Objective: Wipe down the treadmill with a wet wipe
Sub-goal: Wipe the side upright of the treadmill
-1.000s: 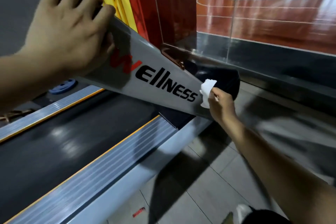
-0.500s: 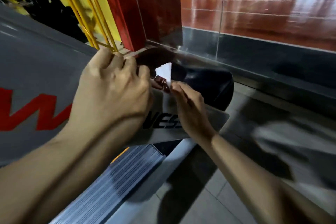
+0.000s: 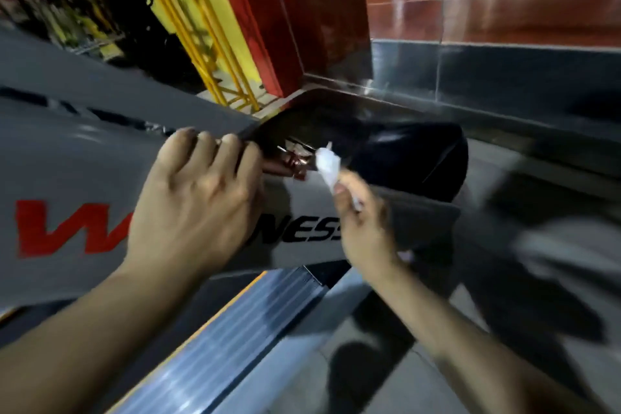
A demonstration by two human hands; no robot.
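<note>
The grey tiled floor (image 3: pixel 386 380) carries the grey treadmill with red-and-black lettering (image 3: pixel 67 178); its ribbed silver side rail (image 3: pixel 235 336) runs low along the tiles, and its rounded black motor cover (image 3: pixel 420 158) sits beside the glass wall's dark base (image 3: pixel 504 77).

Left hand (image 3: pixel 191 208) grips grey treadmill upright (image 3: pixel 67 158); right hand (image 3: pixel 364 225) pinches white wipe (image 3: pixel 328 163).

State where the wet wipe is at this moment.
In the head view the wet wipe is just right of centre, pinched in the right hand, beside the left hand gripping the grey treadmill upright.
</note>
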